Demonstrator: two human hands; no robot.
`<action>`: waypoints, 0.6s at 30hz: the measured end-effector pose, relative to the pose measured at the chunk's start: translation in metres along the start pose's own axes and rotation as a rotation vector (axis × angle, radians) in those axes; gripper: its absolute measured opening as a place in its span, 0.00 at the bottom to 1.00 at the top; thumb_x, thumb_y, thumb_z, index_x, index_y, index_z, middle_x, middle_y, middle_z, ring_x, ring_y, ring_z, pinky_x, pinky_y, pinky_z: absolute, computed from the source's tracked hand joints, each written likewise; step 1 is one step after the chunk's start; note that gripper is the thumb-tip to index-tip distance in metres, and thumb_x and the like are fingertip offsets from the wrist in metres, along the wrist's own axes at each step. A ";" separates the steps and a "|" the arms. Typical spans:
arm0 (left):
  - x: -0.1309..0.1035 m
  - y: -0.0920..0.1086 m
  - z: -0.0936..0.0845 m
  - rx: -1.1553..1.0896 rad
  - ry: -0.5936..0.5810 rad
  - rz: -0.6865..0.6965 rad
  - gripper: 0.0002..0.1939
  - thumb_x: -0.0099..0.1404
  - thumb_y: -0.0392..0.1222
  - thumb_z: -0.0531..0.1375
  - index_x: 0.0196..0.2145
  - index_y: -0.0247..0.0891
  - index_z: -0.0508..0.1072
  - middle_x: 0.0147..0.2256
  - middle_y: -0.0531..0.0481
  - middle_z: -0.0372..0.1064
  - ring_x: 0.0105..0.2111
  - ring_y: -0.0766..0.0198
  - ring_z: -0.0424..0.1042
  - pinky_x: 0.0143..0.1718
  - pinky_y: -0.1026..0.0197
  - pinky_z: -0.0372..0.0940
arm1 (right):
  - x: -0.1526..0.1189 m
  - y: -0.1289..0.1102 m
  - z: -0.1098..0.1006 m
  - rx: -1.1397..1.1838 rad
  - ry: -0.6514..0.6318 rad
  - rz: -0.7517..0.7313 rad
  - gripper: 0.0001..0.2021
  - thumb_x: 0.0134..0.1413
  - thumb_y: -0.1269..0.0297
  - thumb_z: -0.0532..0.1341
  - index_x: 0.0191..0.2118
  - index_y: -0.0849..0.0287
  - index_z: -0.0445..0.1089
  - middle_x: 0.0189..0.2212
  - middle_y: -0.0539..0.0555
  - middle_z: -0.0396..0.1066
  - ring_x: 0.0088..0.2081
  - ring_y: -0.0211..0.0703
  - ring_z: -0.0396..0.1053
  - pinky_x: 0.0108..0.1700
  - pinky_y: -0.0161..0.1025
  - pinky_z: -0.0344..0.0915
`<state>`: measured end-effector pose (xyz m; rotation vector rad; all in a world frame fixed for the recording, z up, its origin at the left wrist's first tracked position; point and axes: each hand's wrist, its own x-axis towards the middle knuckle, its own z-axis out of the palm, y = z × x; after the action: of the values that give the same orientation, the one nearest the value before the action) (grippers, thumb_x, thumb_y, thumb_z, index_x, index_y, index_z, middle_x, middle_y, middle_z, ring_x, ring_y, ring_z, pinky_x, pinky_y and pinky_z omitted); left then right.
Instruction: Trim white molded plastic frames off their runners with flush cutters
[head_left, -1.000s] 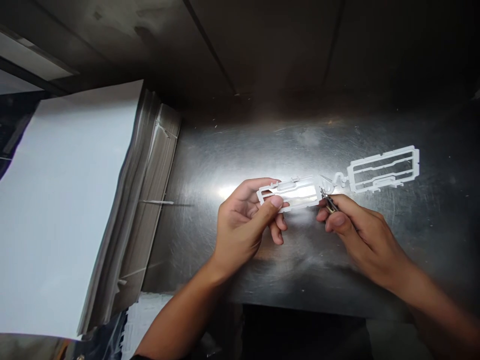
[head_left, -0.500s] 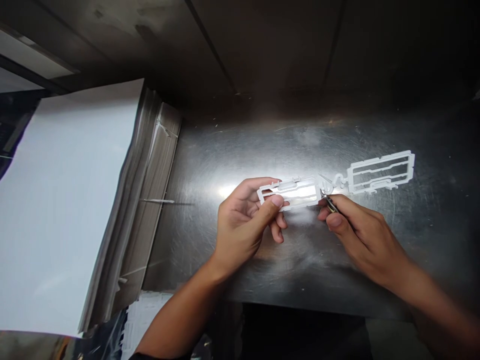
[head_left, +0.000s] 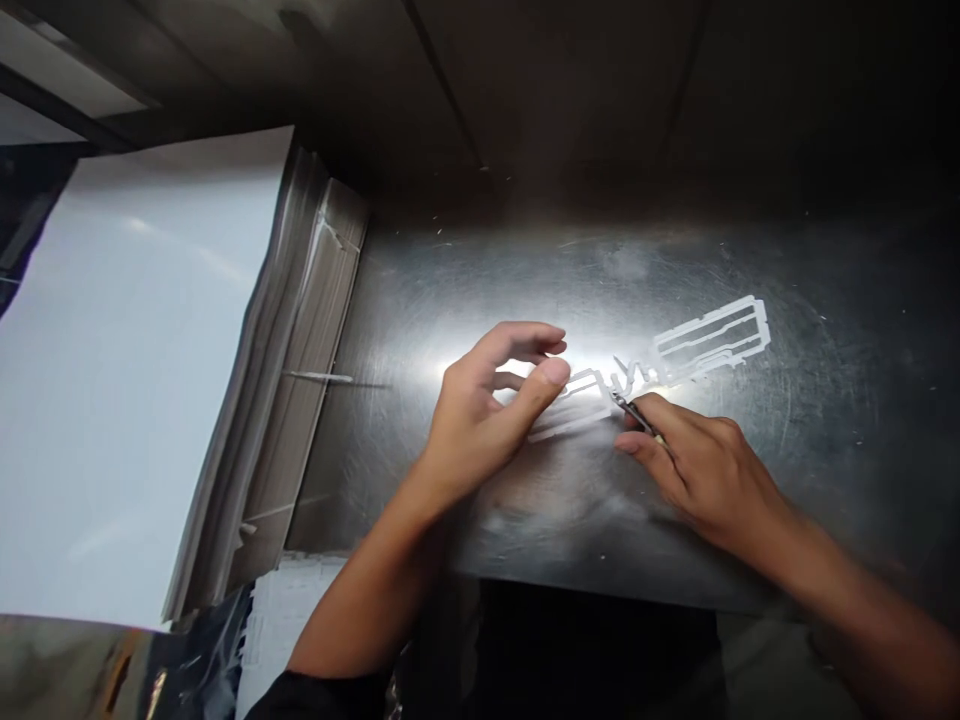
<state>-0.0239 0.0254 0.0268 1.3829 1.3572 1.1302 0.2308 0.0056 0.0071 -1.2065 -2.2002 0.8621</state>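
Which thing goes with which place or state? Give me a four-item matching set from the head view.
1. left hand
2. right hand
3. stack of sheets
4. rightmost white frame

A. at the left of the picture, white on top
B. holds a slim metal tool
C. has long, narrow openings
D. thumb and fingers apart

Pairs: 1-D, 2-B, 3-A, 4-C.

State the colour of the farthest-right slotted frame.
The slotted frame is white; it shows best in the head view.
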 end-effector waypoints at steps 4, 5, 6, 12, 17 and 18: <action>0.002 -0.001 -0.007 0.146 -0.214 0.048 0.20 0.80 0.54 0.68 0.62 0.43 0.83 0.45 0.46 0.83 0.40 0.58 0.82 0.40 0.62 0.72 | -0.007 -0.007 0.016 -0.140 -0.068 -0.085 0.27 0.91 0.40 0.48 0.41 0.55 0.63 0.29 0.47 0.66 0.23 0.41 0.63 0.29 0.41 0.50; 0.003 -0.001 -0.008 0.172 -0.265 0.049 0.20 0.81 0.55 0.66 0.63 0.43 0.83 0.43 0.47 0.83 0.37 0.60 0.80 0.38 0.62 0.70 | -0.009 -0.008 0.018 -0.166 -0.075 -0.105 0.27 0.91 0.41 0.48 0.42 0.55 0.63 0.28 0.46 0.65 0.23 0.41 0.63 0.28 0.42 0.49; 0.004 -0.002 -0.008 0.180 -0.308 0.054 0.20 0.82 0.55 0.65 0.63 0.44 0.83 0.43 0.48 0.83 0.35 0.61 0.79 0.36 0.62 0.68 | -0.010 -0.010 0.021 -0.190 -0.080 -0.122 0.26 0.91 0.41 0.49 0.42 0.55 0.63 0.27 0.46 0.65 0.22 0.42 0.62 0.28 0.42 0.47; 0.010 -0.015 0.003 -0.020 -0.448 0.060 0.09 0.78 0.47 0.70 0.45 0.40 0.87 0.34 0.51 0.78 0.31 0.63 0.75 0.34 0.63 0.65 | -0.011 -0.013 0.030 -0.243 -0.118 -0.178 0.26 0.91 0.40 0.49 0.41 0.55 0.62 0.25 0.46 0.63 0.20 0.42 0.58 0.28 0.41 0.46; 0.010 -0.021 0.010 -0.181 -0.353 0.021 0.13 0.70 0.47 0.78 0.35 0.38 0.83 0.31 0.52 0.74 0.32 0.65 0.73 0.33 0.64 0.64 | -0.003 -0.008 0.019 -0.098 -0.196 -0.166 0.28 0.90 0.38 0.51 0.39 0.54 0.62 0.27 0.46 0.66 0.21 0.41 0.61 0.28 0.40 0.51; 0.009 -0.022 0.009 -0.214 -0.332 0.016 0.14 0.70 0.49 0.78 0.35 0.38 0.81 0.31 0.52 0.74 0.32 0.65 0.74 0.33 0.65 0.65 | -0.001 -0.006 0.014 -0.082 -0.210 -0.162 0.28 0.89 0.37 0.52 0.39 0.54 0.63 0.26 0.46 0.67 0.22 0.41 0.62 0.28 0.40 0.52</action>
<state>-0.0194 0.0357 0.0038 1.3544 0.9622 0.9732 0.2187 -0.0023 0.0015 -0.9952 -2.4845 0.8731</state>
